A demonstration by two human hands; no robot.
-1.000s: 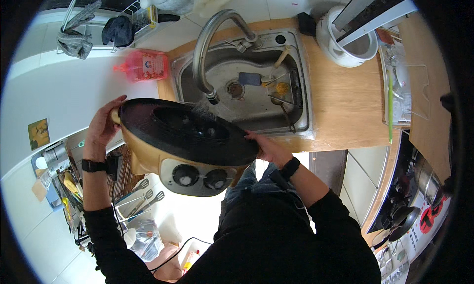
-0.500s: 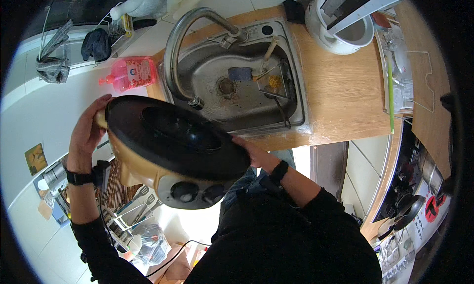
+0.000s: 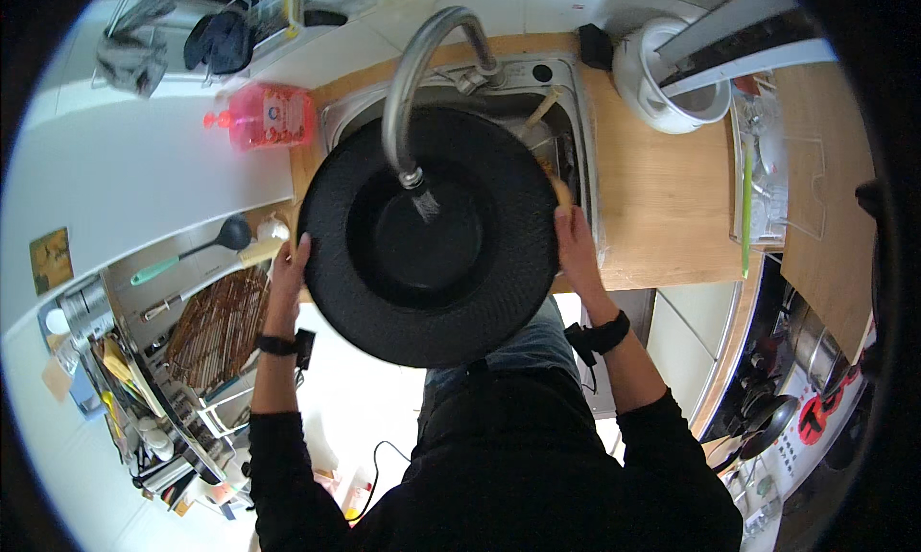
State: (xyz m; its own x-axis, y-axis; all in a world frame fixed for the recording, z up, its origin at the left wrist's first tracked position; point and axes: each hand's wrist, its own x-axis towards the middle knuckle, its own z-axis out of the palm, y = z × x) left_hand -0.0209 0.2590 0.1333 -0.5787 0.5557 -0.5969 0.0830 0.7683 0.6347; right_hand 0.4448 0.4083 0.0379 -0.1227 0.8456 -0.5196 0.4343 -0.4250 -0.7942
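Note:
A wide black electric pan (image 3: pixel 508 303), with a deep round well and a broad textured rim, is held level over the near part of the sink (image 3: pixel 588 159). My left hand (image 3: pixel 289 276) is closed on its left edge, and my right hand (image 3: pixel 578 250) grips the tan handle (image 3: pixel 562 195) at its right. From the curved metal faucet (image 3: pixel 395 120), whose spout hangs above the well, a short stream of water (image 3: pixel 426 205) comes out. The pan's underside and most of the basin are hidden.
A pink soap bottle (image 3: pixel 264 117) stands left of the sink. Right of it is a wooden counter (image 3: pixel 662 216) with a white pot (image 3: pixel 662 82) and a dish rack (image 3: pixel 763 159). A ladle (image 3: pixel 230 234) and a brown slatted mat (image 3: pixel 219 333) lie lower left.
The pan has gone from tilted, with its tan body and knobs showing, to level, and has moved up and right under the faucet. Water now shows at the spout.

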